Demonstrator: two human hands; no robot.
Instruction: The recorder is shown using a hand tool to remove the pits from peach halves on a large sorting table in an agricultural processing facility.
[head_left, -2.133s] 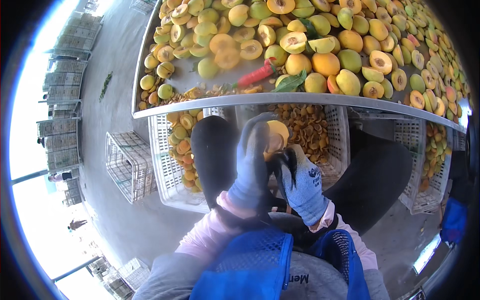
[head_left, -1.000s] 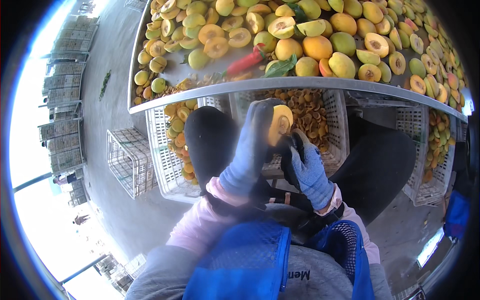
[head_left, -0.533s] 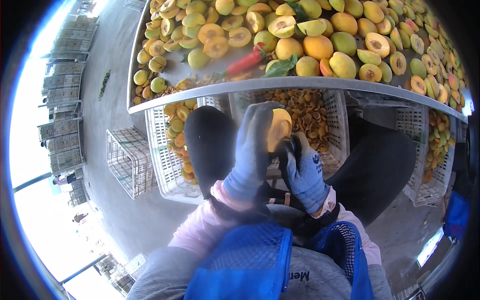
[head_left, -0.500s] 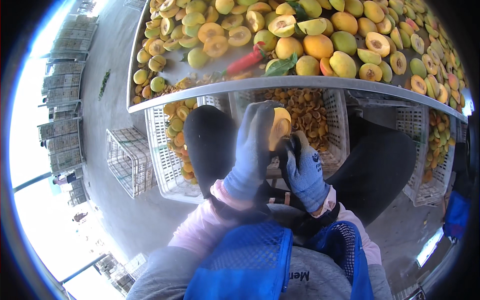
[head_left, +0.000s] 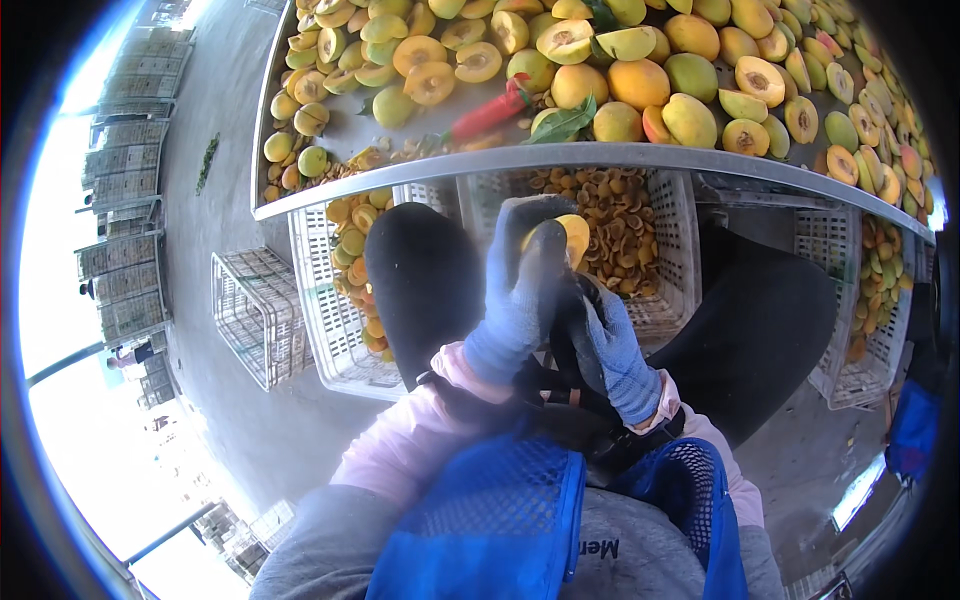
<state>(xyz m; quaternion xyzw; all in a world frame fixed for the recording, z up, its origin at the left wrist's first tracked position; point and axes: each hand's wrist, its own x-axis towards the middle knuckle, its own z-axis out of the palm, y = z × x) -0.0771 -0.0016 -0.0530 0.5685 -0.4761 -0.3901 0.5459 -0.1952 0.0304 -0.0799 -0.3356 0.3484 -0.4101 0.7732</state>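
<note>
One head-worn fisheye camera is looking down from close above the left hand [head_left: 512,310] and right hand [head_left: 617,352] mid-frame, and is bending the table edge [head_left: 600,155] across the upper frame.

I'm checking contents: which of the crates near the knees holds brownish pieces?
The middle crate, between the knees: brownish pieces set it apart from the left crate and right crate, which hold greener fruit.

Looked like a fruit-processing shed, with halved yellow-orange fruit [head_left: 759,81] on a silver-rimmed metal table [head_left: 600,155] and stacked greyish plastic crates [head_left: 122,262].
</note>
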